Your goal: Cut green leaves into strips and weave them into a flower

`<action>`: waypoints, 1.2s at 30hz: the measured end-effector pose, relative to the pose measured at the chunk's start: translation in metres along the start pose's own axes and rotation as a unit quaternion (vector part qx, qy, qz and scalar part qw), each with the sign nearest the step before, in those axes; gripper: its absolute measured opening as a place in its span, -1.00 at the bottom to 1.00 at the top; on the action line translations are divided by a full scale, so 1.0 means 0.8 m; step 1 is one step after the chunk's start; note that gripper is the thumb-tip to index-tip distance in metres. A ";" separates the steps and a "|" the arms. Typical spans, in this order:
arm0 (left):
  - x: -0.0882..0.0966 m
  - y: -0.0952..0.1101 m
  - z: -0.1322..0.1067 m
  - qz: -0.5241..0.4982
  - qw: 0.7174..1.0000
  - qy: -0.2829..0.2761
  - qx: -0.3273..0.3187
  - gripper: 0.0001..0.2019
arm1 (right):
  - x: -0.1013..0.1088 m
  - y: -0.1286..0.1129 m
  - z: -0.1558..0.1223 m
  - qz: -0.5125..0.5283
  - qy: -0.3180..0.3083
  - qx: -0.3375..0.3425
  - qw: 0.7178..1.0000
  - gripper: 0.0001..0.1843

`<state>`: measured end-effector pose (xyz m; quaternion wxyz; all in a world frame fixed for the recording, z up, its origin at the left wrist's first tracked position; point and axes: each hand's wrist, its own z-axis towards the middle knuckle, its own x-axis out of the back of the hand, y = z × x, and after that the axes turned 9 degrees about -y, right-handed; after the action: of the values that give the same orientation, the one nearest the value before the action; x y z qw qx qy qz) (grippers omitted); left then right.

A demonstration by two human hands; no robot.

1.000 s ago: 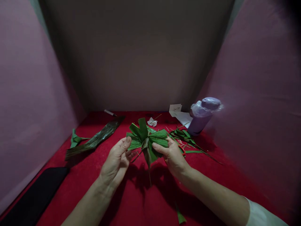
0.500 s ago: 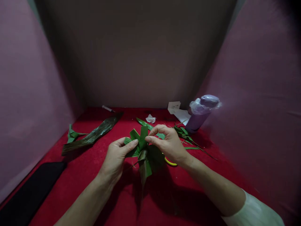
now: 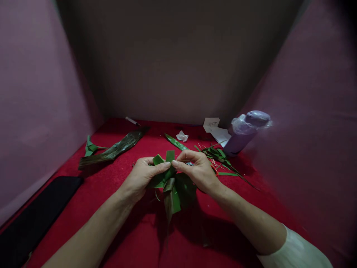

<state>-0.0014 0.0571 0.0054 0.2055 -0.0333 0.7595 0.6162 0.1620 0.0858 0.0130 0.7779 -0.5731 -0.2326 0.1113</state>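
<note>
Between my hands, above the red cloth (image 3: pixel 134 230), is a folded green leaf piece (image 3: pixel 168 185) with flat strips standing up and a brownish pointed tail hanging down. My left hand (image 3: pixel 141 175) grips it from the left, thumb pressed on the strips and fingers behind. From the right, my right hand (image 3: pixel 196 169) pinches the upright strip with thumb and index finger, the two thumb tips almost touching. A small part of an orange-red handle (image 3: pixel 214 170) shows beside my right hand; most of it is hidden.
A long dark leaf (image 3: pixel 117 148) and a small folded green leaf (image 3: pixel 90 146) lie left. Nearer is a black flat object (image 3: pixel 41 216). At the right stand a plastic-wrapped purple bottle (image 3: pixel 241 137) and cut leaf strips (image 3: pixel 219 154). White crumpled paper (image 3: pixel 182 136) lies behind.
My left thumb has moved up and right over the strips, close to my right thumb. The view has shifted slightly, and the yellow curved handle seen before is now hidden.
</note>
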 end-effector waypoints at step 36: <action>0.000 0.004 0.000 0.037 0.999 0.016 0.010 -0.82 | 0.005 0.006 0.002 0.024 0.058 0.002 0.998 -0.79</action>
<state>-0.0021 0.0577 0.0086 0.1710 -0.0130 0.7693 0.6154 0.1653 0.0904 0.0095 0.7881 -0.5827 -0.1729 0.0970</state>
